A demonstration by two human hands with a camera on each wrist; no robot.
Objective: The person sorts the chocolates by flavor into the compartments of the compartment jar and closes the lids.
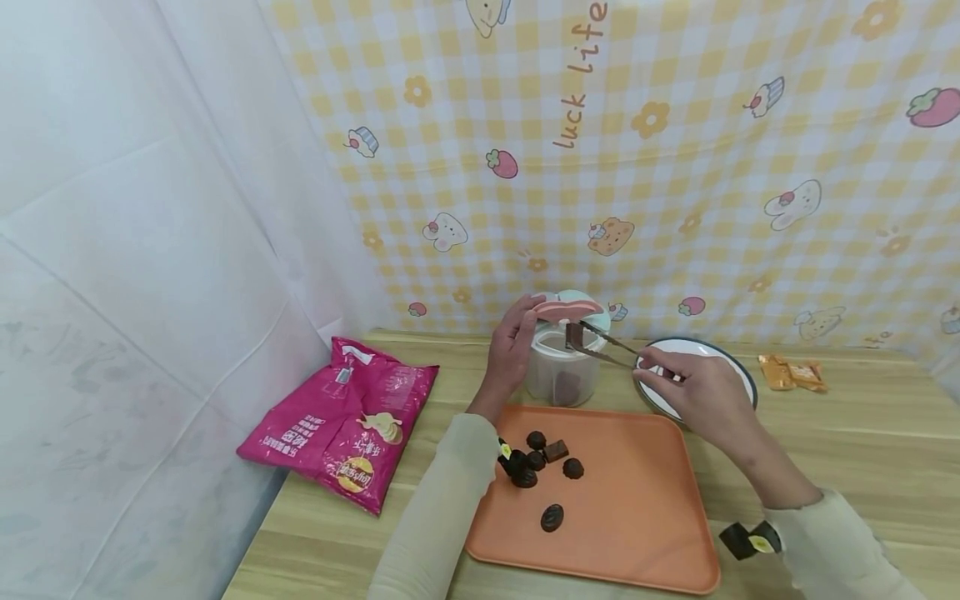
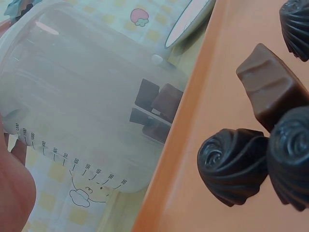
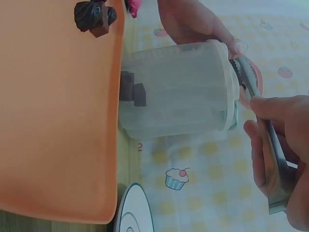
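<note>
My left hand (image 1: 512, 354) holds the raised pink lid flap (image 1: 562, 311) of a clear plastic container (image 1: 543, 379) with measuring marks on its side. In my right hand (image 1: 705, 400) are metal tongs (image 3: 273, 164), gripped along their arms. Their toothed tips pinch a brown chocolate piece (image 1: 574, 336) right at the container's opening. Several block-shaped chocolates (image 2: 147, 93) lie at the container's bottom. In front, an orange tray (image 1: 637, 492) carries dark swirled chocolates (image 2: 231, 166), a brown block chocolate (image 2: 270, 87) and an oval chocolate (image 1: 552, 517).
A white plate with a dark rim (image 1: 744, 375) stands right of the container, partly behind my right hand. Farther right lie orange wrapped packets (image 1: 792, 372). A magenta chip bag (image 1: 345, 421) is on the left. A checkered cloth (image 1: 525, 208) hangs behind the wooden table (image 1: 847, 450).
</note>
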